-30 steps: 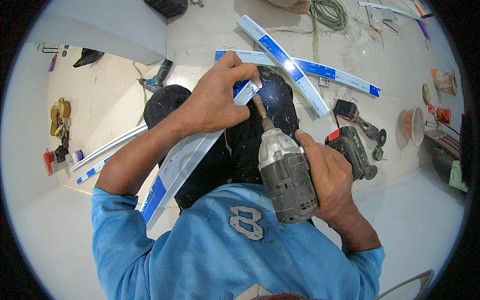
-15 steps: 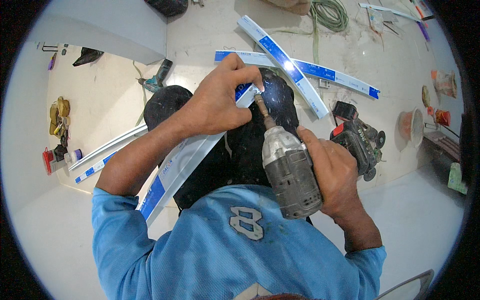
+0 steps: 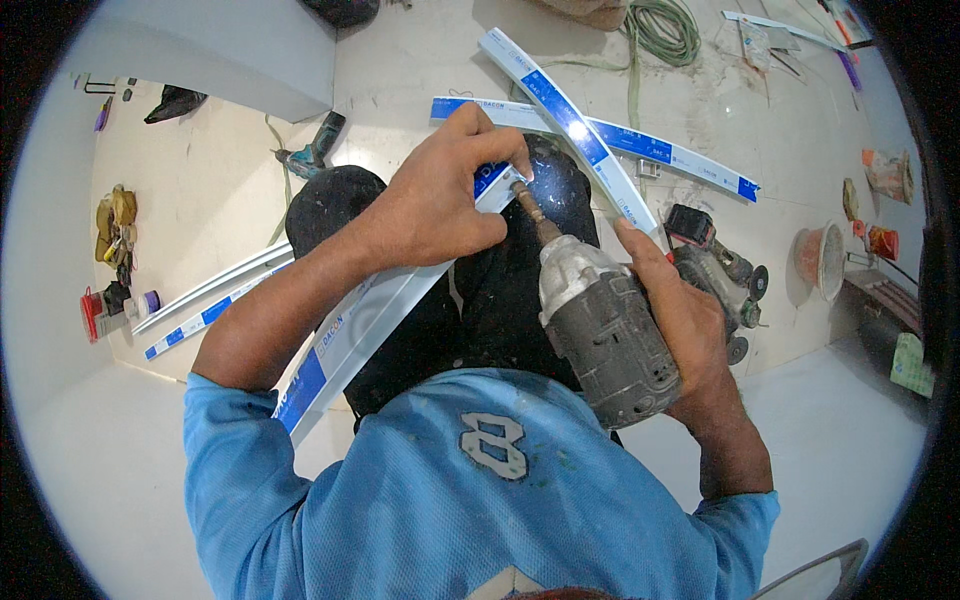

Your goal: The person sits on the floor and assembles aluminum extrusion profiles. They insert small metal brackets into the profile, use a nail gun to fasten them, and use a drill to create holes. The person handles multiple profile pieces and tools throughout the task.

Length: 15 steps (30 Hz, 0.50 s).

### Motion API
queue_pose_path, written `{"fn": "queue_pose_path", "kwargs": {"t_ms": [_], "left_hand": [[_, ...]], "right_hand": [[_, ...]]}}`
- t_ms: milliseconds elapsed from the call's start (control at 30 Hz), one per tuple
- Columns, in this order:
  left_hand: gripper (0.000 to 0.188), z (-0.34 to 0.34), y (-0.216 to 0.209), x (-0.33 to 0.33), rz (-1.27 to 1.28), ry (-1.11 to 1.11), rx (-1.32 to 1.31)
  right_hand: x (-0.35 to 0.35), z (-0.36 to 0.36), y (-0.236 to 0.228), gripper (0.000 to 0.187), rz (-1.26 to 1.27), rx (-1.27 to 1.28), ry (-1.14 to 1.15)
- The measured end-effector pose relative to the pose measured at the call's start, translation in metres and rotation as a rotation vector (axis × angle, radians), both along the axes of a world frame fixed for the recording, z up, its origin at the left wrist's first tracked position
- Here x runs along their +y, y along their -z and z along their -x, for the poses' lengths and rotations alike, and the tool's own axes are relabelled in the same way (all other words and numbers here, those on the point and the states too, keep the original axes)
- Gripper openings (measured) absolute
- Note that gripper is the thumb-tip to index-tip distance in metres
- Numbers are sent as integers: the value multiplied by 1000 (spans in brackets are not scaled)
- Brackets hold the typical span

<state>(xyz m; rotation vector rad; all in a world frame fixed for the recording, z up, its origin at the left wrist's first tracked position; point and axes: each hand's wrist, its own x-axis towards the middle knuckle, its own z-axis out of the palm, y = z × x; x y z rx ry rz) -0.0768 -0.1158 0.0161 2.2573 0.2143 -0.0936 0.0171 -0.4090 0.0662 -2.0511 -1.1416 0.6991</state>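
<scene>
Two hands (image 3: 440, 200) (image 3: 682, 315) hold a blue-white strip (image 3: 375, 318) and a driver (image 3: 612, 335).

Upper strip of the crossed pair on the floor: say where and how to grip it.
Grip the upper strip along its blue middle, from above, pinching across its narrow width by both long edges. It is slim and crosses over the lower strip, its middle uncovered, so it should lift freely.
</scene>
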Motion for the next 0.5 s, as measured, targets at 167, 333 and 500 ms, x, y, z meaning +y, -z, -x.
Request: {"fn": "queue_pose_path", "kwargs": {"t_ms": [167, 333, 500], "left_hand": [[44, 1, -1, -2, 2, -11, 14], [44, 2, -1, -2, -9, -21, 28], [44, 6, -5, -8, -6, -17, 29]], "right_hand": [[-1, 0, 9, 98, -45, 120, 83], [-11, -4, 15, 100, 0, 12, 42], [-15, -3, 16, 99, -80, 106, 72]]}}
